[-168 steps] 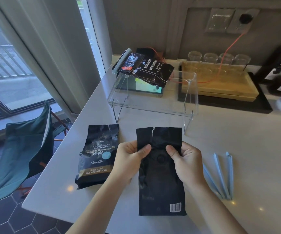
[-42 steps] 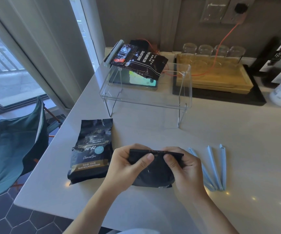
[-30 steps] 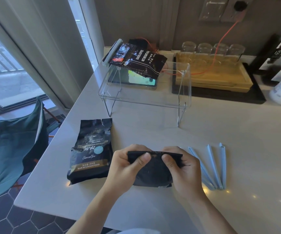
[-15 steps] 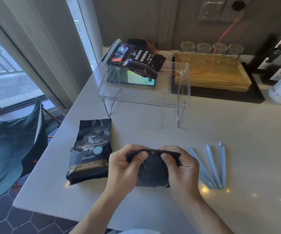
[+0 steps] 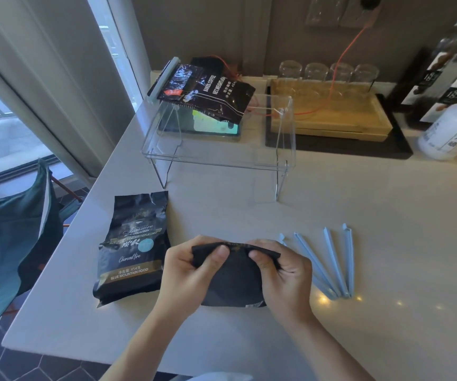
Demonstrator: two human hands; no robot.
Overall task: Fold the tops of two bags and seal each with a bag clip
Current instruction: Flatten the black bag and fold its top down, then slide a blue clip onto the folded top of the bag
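A plain black bag (image 5: 234, 281) lies on the pale counter in front of me, its top rolled down into a thick fold. My left hand (image 5: 186, 273) pinches the left end of that fold and my right hand (image 5: 285, 276) pinches the right end, thumbs on top. A second black coffee bag (image 5: 133, 246) with gold and blue print lies flat to the left, its top unfolded and crumpled. Several light blue bag clips (image 5: 331, 262) lie fanned out on the counter just right of my right hand.
A clear acrylic stand (image 5: 221, 149) stands behind the bags, with two more dark packets (image 5: 205, 90) and a phone (image 5: 210, 127) on it. A wooden tray (image 5: 331, 116) with glasses and a white bottle (image 5: 452, 133) sit at the back right. The counter edge (image 5: 65, 257) runs along the left.
Since 5.6 s ago the plain bag's top has been folded down several turns, so the bag looks much shorter. Over the last second both hands tightened the fold slightly.
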